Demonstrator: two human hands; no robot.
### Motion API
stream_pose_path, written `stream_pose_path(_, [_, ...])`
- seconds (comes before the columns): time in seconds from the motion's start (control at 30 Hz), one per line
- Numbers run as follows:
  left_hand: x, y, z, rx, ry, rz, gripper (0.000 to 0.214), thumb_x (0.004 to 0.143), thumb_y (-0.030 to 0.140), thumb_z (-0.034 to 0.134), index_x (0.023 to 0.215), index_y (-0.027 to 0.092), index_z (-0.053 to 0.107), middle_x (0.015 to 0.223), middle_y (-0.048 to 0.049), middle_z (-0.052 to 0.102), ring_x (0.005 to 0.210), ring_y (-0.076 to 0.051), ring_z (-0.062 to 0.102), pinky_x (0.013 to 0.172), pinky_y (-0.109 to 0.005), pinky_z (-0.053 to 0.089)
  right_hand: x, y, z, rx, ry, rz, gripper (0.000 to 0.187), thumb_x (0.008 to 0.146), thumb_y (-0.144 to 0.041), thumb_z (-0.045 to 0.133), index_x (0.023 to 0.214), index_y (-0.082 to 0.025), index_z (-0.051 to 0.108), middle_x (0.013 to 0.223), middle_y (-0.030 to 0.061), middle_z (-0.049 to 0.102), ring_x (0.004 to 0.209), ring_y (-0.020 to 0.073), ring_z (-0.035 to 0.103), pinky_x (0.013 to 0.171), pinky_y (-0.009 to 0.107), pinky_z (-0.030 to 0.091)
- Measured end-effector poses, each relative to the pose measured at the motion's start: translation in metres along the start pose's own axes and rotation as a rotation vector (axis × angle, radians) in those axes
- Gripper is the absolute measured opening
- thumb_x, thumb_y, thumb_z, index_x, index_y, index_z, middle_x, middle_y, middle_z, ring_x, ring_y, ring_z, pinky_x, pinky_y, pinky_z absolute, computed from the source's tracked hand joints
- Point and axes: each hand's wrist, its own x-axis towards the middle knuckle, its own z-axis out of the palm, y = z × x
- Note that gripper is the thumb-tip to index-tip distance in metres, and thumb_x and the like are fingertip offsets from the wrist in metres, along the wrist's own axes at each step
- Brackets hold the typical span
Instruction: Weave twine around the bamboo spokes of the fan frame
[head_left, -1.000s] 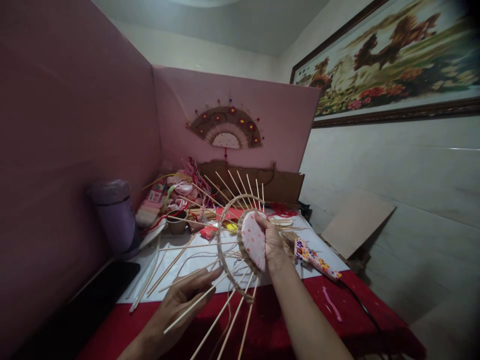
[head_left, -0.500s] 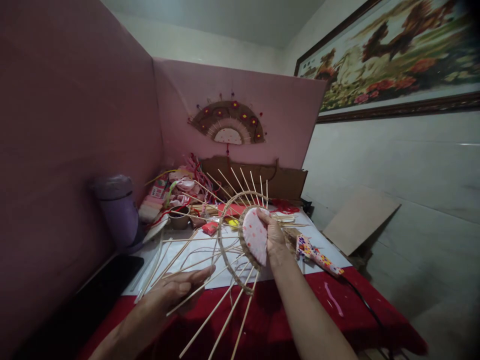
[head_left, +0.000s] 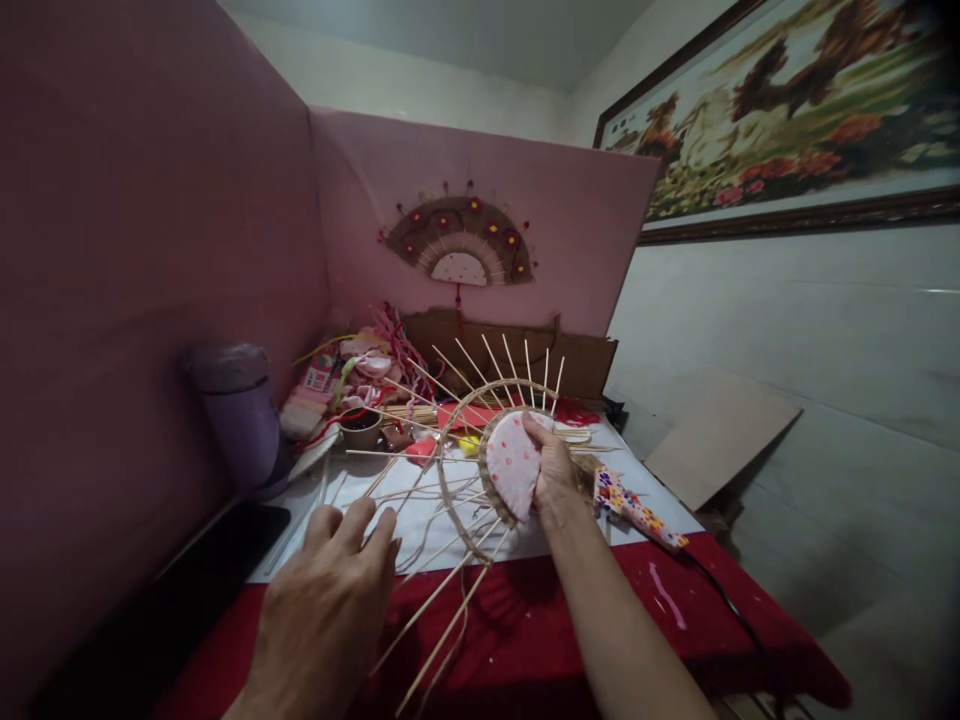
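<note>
My right hand is closed on a half-round fan frame, with its thumb on the pink, red-dotted cloth pad. Thin wooden sticks fan out from behind the pad. A band of brown twine arcs across the sticks, apart from the pad's edge. Beside the lower-left sticks, my left hand shows its back, its fingers bent inward. Its fingertips are mostly hidden, and I cannot make out what is in them. Loose twine hangs below the frame.
A patterned glue gun lies on the right. A purple cup and a dark phone are at left. Behind are a small bowl, heaped ribbons and a cardboard strip. A finished fan hangs on the pink board.
My left hand has risen and turned its back to me, its fingers now bent instead of stretched out. The fan frame has rotated slightly clockwise in my right hand.
</note>
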Motion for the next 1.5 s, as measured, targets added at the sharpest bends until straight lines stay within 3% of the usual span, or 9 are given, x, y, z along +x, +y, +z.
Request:
stream_pose_path(0.07, [0.000,0.002,-0.001,0.038,0.048,0.019,0.021,0.081,0.025,0.049,0.096,0.021,0.064,0.103,-0.0065,0.059,0.088,-0.025,0.049,0.063,-0.033,0.044,-0.001,0.000,0.001,-0.005,0.053,0.024,0.017,0.057,-0.013,0.071,0.062,-0.014,0.055,0.045,-0.0036,0.060,0.041,0.0135,0.058,0.052,0.027,0.053])
stream_pose_path(0.17, [-0.002,0.004,0.001,0.043,0.033,0.072,0.020,0.078,0.017,0.052,0.093,0.020,0.065,0.087,-0.0056,0.061,0.082,-0.023,0.049,0.062,-0.033,0.044,-0.004,-0.001,0.004,-0.021,0.053,0.010,0.021,0.055,-0.015,0.073,0.062,-0.015,0.054,0.046,-0.0039,0.060,0.042,0.0134,0.058,0.051,0.026,0.053])
stream_pose_path(0.33, [-0.009,0.006,0.009,0.021,0.098,0.106,0.035,0.073,0.002,0.049,0.105,0.011,0.060,0.075,-0.0049,0.060,0.078,-0.022,0.050,0.063,-0.031,0.044,-0.004,-0.002,0.004,-0.005,0.045,-0.008,0.022,0.053,-0.015,0.073,0.065,-0.015,0.055,0.046,-0.0048,0.059,0.042,0.0135,0.058,0.050,0.026,0.052])
stream_pose_path(0.5, [-0.006,0.009,0.018,-0.101,0.109,0.022,0.017,0.075,0.007,0.049,0.073,0.017,0.063,0.063,-0.0020,0.058,0.066,-0.021,0.052,0.054,-0.030,0.040,-0.004,0.000,0.003,-0.015,0.043,-0.032,0.023,0.052,-0.016,0.074,0.064,-0.015,0.055,0.048,-0.0043,0.060,0.043,0.0135,0.058,0.049,0.025,0.052])
stream_pose_path(0.57, [-0.004,0.013,0.020,-0.177,0.164,0.020,0.016,0.075,0.009,0.050,0.069,0.018,0.061,0.060,-0.0010,0.057,0.063,-0.019,0.051,0.053,-0.030,0.038,-0.005,0.000,0.004,-0.011,0.044,-0.041,0.023,0.051,-0.016,0.074,0.063,-0.015,0.055,0.049,-0.0039,0.061,0.043,0.0134,0.058,0.049,0.025,0.052])
stream_pose_path(0.7, [0.000,0.022,0.025,-0.278,0.251,0.041,0.015,0.077,0.009,0.049,0.074,0.018,0.061,0.058,-0.0002,0.056,0.061,-0.018,0.050,0.053,-0.028,0.037,-0.006,0.000,0.006,0.012,0.064,-0.051,0.025,0.050,-0.015,0.075,0.063,-0.015,0.054,0.050,-0.0039,0.062,0.045,0.0130,0.058,0.049,0.024,0.051])
stream_pose_path(0.97, [0.002,0.036,0.029,-0.326,0.249,0.073,0.016,0.078,0.009,0.047,0.074,0.018,0.059,0.058,0.0006,0.054,0.060,-0.017,0.049,0.053,-0.028,0.036,-0.005,0.001,0.005,-0.038,0.077,-0.055,0.025,0.050,-0.019,0.076,0.063,-0.014,0.056,0.050,-0.0023,0.062,0.045,0.0141,0.059,0.048,0.025,0.051])
stream_pose_path(1.23, [0.000,0.039,0.025,-0.246,0.210,0.084,0.020,0.078,0.007,0.045,0.075,0.018,0.061,0.059,-0.0007,0.055,0.062,-0.017,0.051,0.052,-0.027,0.036,-0.004,0.004,0.004,0.023,0.074,-0.058,0.028,0.050,-0.018,0.077,0.065,-0.016,0.054,0.052,-0.0044,0.062,0.048,0.0126,0.060,0.050,0.023,0.051])
stream_pose_path(1.5, [-0.010,0.034,0.033,-0.124,0.164,0.105,0.026,0.079,0.007,0.046,0.097,0.017,0.062,0.067,-0.0018,0.060,0.067,-0.017,0.056,0.053,-0.026,0.041,-0.004,0.002,0.004,-0.013,0.094,-0.020,0.023,0.055,-0.022,0.075,0.066,-0.014,0.056,0.050,-0.0031,0.062,0.047,0.0137,0.060,0.050,0.025,0.052])
